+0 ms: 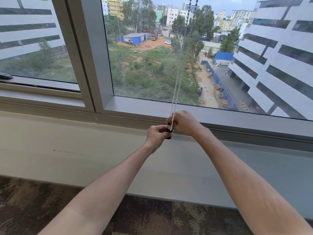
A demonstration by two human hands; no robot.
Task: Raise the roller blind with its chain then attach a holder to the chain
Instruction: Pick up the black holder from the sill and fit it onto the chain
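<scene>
While both forearms reach forward over the patterned floor (50, 197) and the pale window ledge (84, 146), the two hands meet just in front of the lower window frame (237, 121). Left hand (156, 136): fingers curled round a small dark holder (169, 131), held upright at the bottom of the chain loop. Right hand (184, 122): fingers bent and pinching the white bead chain (175, 92) just above the holder, where chain and holder touch. Whether the beads are already seated in the holder cannot be told, since the fingers cover the joint. From the hands the chain rises as two close strands against the glass, turning dark in silhouette near the top edge of the view. No blind fabric covers the pane; the open lot, trees and buildings beyond show through it unobstructed. Judged from this, the raising step appears complete, though the roller itself lies out of view. The attaching step is in hand: what remains is to secure the holder on the chain and release both hands.
</scene>
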